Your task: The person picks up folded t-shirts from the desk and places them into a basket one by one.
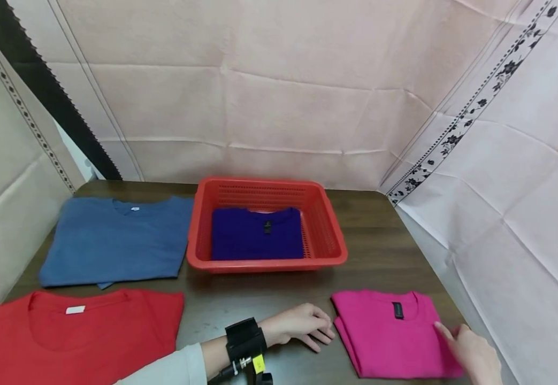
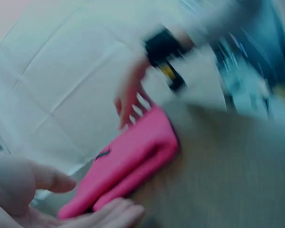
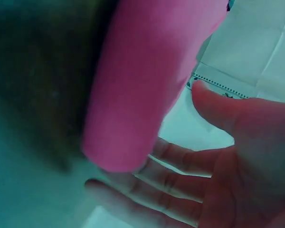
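Note:
A folded pink T-shirt [image 1: 389,337] with a dark neck label lies at the front right of the table. My right hand [image 1: 476,353] is at its right edge. In the right wrist view its fingers [image 3: 175,183] reach out beside and partly behind the folded edge, while the thumb [image 3: 213,104] stands apart from them. My left hand [image 1: 303,325] hovers just left of the shirt, fingers spread and holding nothing. The left wrist view, blurred, shows the thumb and fingers of that hand parted in front of the pink shirt [image 2: 133,156].
A red plastic basket [image 1: 327,230] at the back middle holds a folded dark blue T-shirt [image 1: 254,238]. To its left lies a blue T-shirt [image 1: 120,240], with a red T-shirt [image 1: 91,337] in front. Pale cloth sheets [image 1: 259,107] hang behind and beside the wooden table [image 1: 370,235].

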{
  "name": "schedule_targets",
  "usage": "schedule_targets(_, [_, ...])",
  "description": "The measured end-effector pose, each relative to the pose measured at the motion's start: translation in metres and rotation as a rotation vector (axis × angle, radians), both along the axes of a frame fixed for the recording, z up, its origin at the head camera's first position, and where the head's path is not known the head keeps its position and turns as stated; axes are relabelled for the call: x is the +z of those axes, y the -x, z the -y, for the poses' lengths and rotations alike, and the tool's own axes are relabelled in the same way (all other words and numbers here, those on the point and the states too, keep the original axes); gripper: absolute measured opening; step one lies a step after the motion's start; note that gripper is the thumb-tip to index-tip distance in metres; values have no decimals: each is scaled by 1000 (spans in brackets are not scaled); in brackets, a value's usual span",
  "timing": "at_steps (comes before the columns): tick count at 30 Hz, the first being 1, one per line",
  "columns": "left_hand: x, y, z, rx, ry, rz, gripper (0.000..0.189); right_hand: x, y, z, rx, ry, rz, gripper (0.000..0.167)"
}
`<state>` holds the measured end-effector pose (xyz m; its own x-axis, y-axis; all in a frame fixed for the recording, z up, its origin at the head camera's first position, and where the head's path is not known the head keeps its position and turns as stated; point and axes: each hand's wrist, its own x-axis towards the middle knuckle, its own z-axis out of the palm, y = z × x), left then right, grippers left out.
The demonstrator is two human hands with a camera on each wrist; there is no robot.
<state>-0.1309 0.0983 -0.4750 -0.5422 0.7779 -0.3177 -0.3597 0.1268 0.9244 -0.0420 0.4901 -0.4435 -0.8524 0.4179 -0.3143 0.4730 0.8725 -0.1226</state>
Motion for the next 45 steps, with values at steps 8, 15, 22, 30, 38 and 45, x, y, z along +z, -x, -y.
schedule_targets(8, [8, 1, -31, 109, -55, 293, 31, -7, 0, -8, -69, 334, 0, 79])
schedule_targets(15, [5, -7, -60, 206, -23, 255, 29, -20, -4, -13, -96, 655, 3, 82])
schedule_targets(22, [-10, -19, -85, 210, -108, 279, 40, -33, -12, -16, -36, 901, -1, 81])
schedule_targets(30, [-15, -12, -83, 229, -133, 270, 55, -33, -13, -9, -112, 976, -36, 89])
schedule_targets(38, [28, 0, -68, 127, -163, 112, 55, -2, -14, -3, -197, 1013, -87, 94])
schedule_targets(45, [69, 17, -46, 85, -212, 21, 60, 36, -7, 16, -175, 1108, -214, 80])
